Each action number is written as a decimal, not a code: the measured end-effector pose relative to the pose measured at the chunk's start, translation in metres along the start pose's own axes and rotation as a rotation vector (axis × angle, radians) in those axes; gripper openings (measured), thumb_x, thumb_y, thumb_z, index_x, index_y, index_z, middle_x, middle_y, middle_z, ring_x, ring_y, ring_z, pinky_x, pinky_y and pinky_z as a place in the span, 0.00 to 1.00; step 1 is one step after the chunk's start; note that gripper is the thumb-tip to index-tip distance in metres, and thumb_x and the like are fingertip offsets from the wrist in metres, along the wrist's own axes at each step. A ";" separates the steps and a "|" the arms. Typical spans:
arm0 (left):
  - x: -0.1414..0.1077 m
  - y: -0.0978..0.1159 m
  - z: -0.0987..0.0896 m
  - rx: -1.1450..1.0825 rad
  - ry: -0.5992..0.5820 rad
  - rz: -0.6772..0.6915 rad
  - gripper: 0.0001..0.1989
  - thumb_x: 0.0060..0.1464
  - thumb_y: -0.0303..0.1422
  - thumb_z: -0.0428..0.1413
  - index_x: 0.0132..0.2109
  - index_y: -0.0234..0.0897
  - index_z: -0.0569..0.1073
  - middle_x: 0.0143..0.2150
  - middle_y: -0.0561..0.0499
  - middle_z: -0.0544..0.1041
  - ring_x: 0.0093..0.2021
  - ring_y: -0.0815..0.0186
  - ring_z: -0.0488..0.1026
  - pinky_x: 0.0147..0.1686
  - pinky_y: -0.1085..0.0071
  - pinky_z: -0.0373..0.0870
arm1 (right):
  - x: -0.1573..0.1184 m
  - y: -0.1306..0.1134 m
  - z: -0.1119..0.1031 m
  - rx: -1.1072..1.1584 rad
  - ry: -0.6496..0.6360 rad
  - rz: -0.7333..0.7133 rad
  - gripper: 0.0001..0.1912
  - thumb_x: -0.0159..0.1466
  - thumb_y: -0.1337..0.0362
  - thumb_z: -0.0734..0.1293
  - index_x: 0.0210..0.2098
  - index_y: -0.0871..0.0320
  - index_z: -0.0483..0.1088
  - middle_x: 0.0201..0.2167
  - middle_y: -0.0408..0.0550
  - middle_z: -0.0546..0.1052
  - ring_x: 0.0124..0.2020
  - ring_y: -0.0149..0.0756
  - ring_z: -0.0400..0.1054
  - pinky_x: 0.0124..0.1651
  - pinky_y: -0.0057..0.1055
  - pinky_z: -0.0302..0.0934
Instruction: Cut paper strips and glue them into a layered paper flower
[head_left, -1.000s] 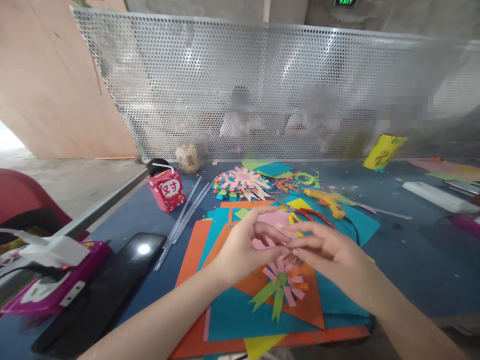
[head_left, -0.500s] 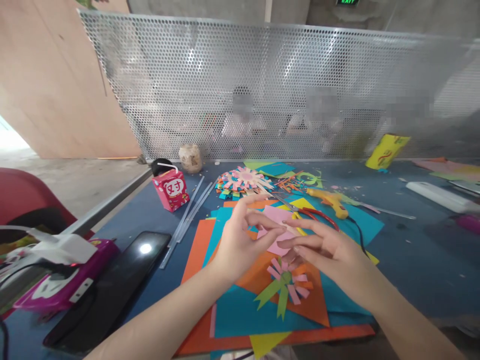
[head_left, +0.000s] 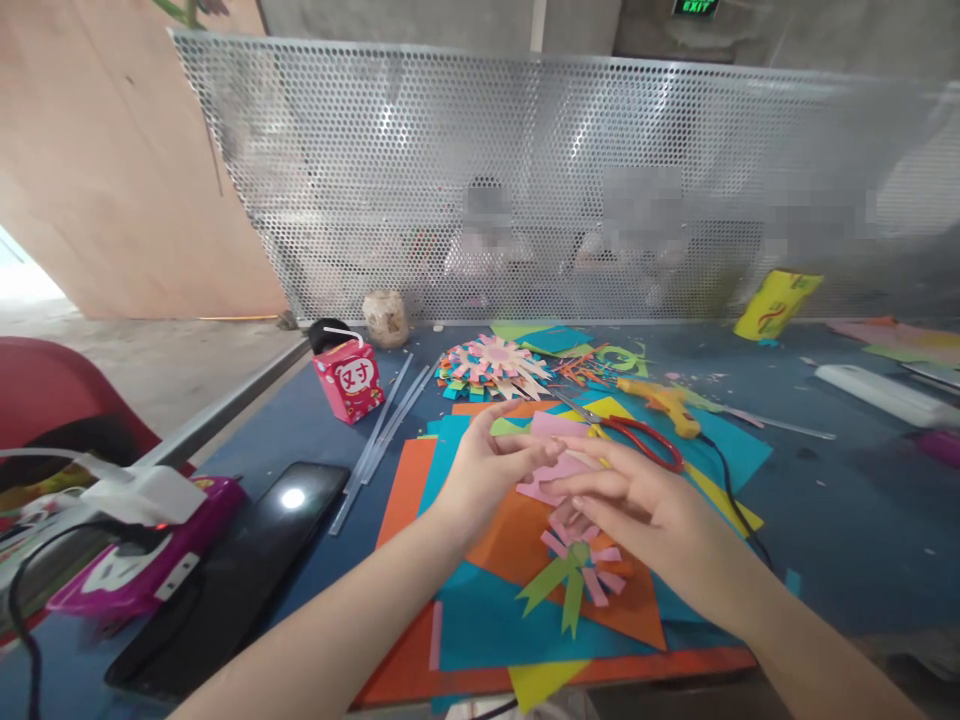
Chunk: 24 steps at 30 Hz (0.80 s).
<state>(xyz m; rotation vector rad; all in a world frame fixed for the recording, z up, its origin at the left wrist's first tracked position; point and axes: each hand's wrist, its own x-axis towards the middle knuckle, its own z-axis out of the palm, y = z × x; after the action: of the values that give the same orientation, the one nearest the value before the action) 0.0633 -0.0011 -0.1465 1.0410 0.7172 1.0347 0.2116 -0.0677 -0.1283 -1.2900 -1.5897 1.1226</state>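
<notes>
- Dark blue surface [head_left: 862, 520], with flat orange and blue paper sheets [head_left: 487, 635].
- Left hand [head_left: 484, 465], right hand [head_left: 652, 500]: I can't tell if either grip holds anything.
- Pink-orange-green paper flower [head_left: 578, 553] on the sheets: tails on, I think maybe more layers left.

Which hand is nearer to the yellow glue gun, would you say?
Right: the right hand is on the near side of the glue gun; the left hand is farther left.
</notes>
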 end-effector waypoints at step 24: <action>-0.007 -0.001 -0.006 0.823 -0.235 0.733 0.27 0.52 0.26 0.54 0.58 0.40 0.56 0.36 0.51 0.79 0.41 0.67 0.75 0.45 0.69 0.67 | 0.004 0.014 -0.014 0.178 0.044 0.041 0.23 0.62 0.58 0.62 0.56 0.50 0.56 0.44 0.48 0.75 0.42 0.38 0.72 0.45 0.37 0.68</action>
<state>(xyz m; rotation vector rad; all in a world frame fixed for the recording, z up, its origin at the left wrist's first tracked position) 0.0557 -0.0052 -0.1497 2.2129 0.5732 1.2157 0.2277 -0.0603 -0.1370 -1.2251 -1.4028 1.2234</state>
